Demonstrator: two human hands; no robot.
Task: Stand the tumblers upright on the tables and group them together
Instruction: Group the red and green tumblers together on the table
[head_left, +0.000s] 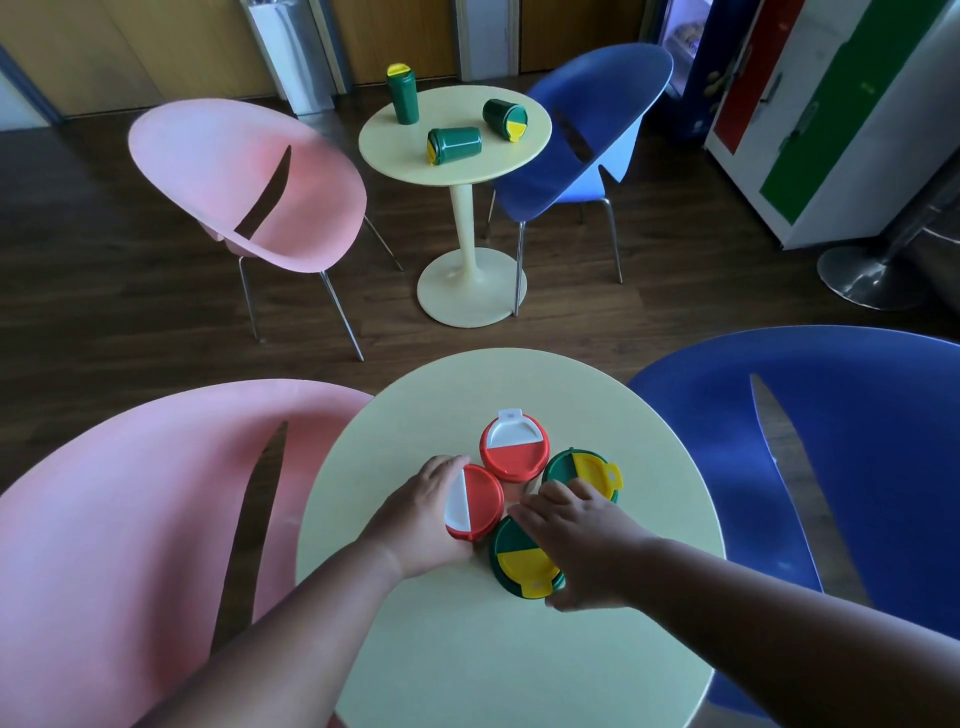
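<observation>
Several tumblers stand upright in a tight cluster on the near round table (467, 649). My left hand (421, 525) wraps around a red tumbler with a red-and-white lid (475, 501). My right hand (582, 545) grips a green tumbler with a green-and-yellow lid (519, 556). Behind them stand a second red tumbler (514, 449) and a second green one (584, 470). On the far round table (405, 161), one green tumbler (402, 96) is upright and two green tumblers (454, 145) (505, 118) lie on their sides.
A pink chair (130, 519) stands left of the near table and a blue chair (857, 467) right of it. Another pink chair (249, 187) and blue chair (587, 135) flank the far table. A colourful cabinet (831, 114) stands at the right.
</observation>
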